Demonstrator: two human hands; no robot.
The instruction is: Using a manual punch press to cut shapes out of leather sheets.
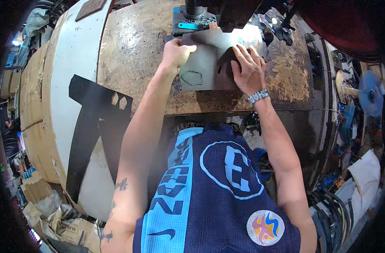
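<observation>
A smooth, shiny dark sheet (203, 63) lies across the worn wooden workbench, its far edge cut into notches. My left hand (175, 55) grips its left edge, thumb on top and fingers curled at the side. With fingers stretched out, my right hand (250, 69) rests flat on the sheet's right part. Near the left hand, a thin dark many-sided outline (191, 78) shows on the sheet; whether drawn or a separate piece, I cannot tell. The sheet's far edge meets the base of a machine with a metal column (194, 9). A blue strip (188, 26) sits there.
Small dark cut pieces (281, 31) are heaped at the bench's far right. Left of the wooden bench (129, 50), a black sheet with cut-outs (95, 101) hangs over a white board (76, 50). Cardboard (34, 105) stands farther left. A blue-bladed fan (370, 95) is at the right.
</observation>
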